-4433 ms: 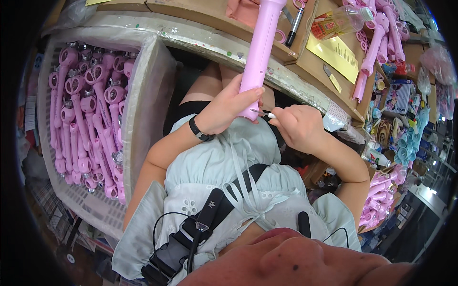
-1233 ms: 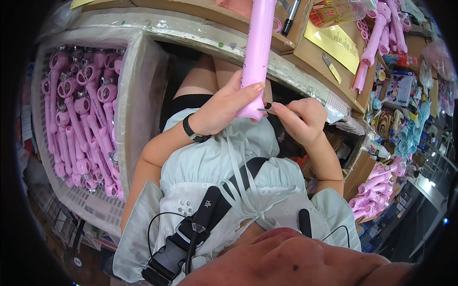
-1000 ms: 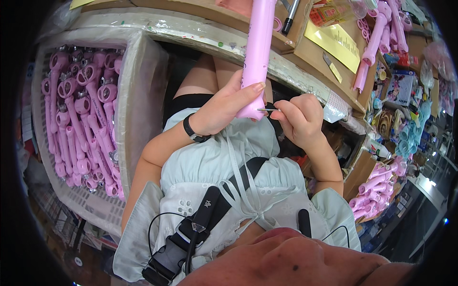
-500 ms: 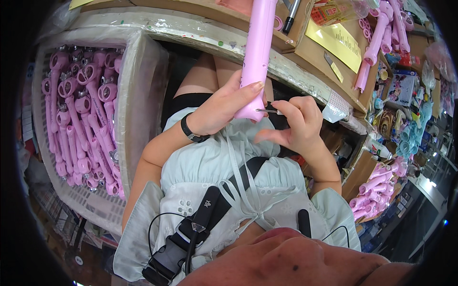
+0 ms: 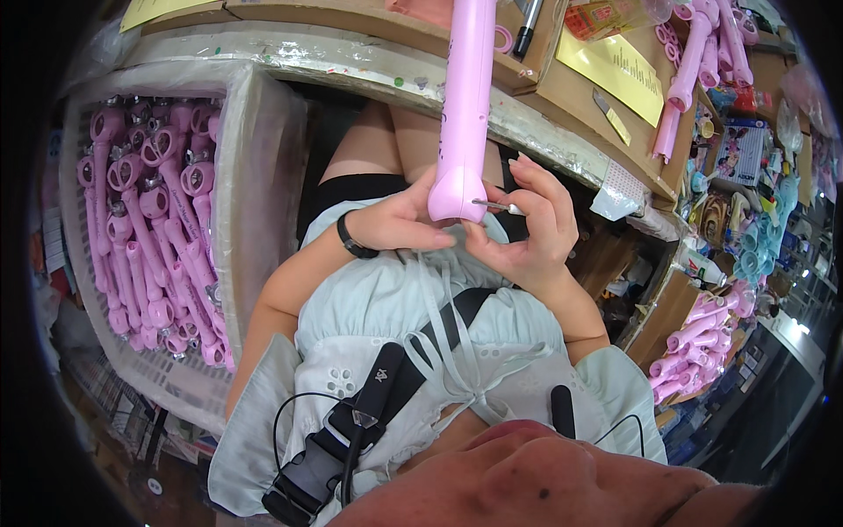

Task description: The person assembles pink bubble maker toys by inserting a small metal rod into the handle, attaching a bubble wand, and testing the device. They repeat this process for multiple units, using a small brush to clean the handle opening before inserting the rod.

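Note:
A long pink plastic wand handle point(image 5: 465, 114) runs from the table edge down to above my lap, its wider rounded end toward me. My left hand point(image 5: 399, 220) closes around this end from the left, fingers hidden behind it and thumb lying below it. From the right, my right hand point(image 5: 536, 228) pinches a small screwdriver point(image 5: 507, 208) with a thin metal shaft and a pale grip. Its tip meets the wand's side near the rounded end; whether it sits in a hole I cannot tell. My right thumb comes up close under the wand's end.
A white crate point(image 5: 237, 220) at left holds many pink wands point(image 5: 162, 220). On the cardboard-topped table point(image 5: 544, 97) lie a yellow sheet point(image 5: 610, 75), a craft-knife blade point(image 5: 612, 117) and a black marker point(image 5: 527, 31). More pink parts point(image 5: 698, 338) fill a box at right.
My left thumb has slid off the wand's face to below its end. The wand has tipped more upright, and my right thumb has come in close under it.

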Demonstrator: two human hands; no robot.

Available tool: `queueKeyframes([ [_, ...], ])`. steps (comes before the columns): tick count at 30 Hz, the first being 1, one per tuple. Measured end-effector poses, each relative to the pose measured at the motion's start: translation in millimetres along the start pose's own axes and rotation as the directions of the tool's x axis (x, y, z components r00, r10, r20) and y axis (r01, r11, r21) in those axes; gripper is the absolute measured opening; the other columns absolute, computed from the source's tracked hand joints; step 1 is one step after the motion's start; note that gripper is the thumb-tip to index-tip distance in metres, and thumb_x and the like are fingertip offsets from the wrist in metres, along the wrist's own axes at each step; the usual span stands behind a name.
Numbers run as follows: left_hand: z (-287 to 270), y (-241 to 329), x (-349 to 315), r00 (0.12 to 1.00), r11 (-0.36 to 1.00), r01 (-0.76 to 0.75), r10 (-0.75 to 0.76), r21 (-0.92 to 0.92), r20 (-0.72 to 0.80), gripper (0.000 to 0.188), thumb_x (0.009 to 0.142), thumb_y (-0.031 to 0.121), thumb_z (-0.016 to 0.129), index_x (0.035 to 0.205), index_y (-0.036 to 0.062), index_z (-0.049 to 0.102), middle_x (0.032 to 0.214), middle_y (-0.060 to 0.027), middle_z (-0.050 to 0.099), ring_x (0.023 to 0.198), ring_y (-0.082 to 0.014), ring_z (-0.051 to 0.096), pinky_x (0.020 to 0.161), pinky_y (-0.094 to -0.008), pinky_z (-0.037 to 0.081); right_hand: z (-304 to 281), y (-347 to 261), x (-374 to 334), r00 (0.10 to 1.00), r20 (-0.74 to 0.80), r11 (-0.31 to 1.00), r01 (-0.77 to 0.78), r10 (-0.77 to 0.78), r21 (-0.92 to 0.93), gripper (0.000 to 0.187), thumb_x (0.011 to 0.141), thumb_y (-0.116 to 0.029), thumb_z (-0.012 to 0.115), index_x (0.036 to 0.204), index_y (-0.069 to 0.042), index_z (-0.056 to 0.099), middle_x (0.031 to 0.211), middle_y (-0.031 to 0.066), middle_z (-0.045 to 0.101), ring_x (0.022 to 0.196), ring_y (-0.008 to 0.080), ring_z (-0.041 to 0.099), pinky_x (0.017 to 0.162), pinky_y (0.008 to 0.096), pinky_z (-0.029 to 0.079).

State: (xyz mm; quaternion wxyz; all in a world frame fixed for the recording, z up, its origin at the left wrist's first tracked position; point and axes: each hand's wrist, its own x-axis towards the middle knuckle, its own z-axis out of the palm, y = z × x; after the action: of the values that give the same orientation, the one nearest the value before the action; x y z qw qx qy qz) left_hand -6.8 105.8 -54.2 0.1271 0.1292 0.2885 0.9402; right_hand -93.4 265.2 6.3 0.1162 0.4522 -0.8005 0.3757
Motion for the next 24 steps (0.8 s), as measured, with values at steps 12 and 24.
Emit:
queueKeyframes([
  [12,5.8,-18.6,15.5,0.994,0.961,-0.02,-0.01,-0.275,-0.107,0.099,0.076,0.025,0.076,0.148,0.0241,0.007,0.147,-0.0098,0.028,0.134,-0.0229,0.031,0.106,-0.0454,0.032,-3.6,-3.9,0.3,0.993,0.11,0.997,-0.046,0.039,0.063,0.039,0.056,-0.016,0.082,0.085,-0.005,0.058,0.1,0.0121,0.06,0.101,0.0375,0.059,0.082,0.0426,0.05],
  [24,-4.4,-26.5,15.6,0.998,0.885,0.046,-0.019,-0.463,0.063,0.084,0.079,0.024,0.073,0.146,0.0225,0.022,0.148,-0.0106,0.026,0.13,-0.0195,0.035,0.104,-0.0344,0.03,-2.3,0.3,-10.7,0.987,0.151,0.987,-0.078,0.057,0.137,0.018,0.074,-0.003,0.064,0.092,-0.004,0.06,0.131,0.0166,0.041,0.127,0.0445,0.032,0.096,0.0462,0.038],
])
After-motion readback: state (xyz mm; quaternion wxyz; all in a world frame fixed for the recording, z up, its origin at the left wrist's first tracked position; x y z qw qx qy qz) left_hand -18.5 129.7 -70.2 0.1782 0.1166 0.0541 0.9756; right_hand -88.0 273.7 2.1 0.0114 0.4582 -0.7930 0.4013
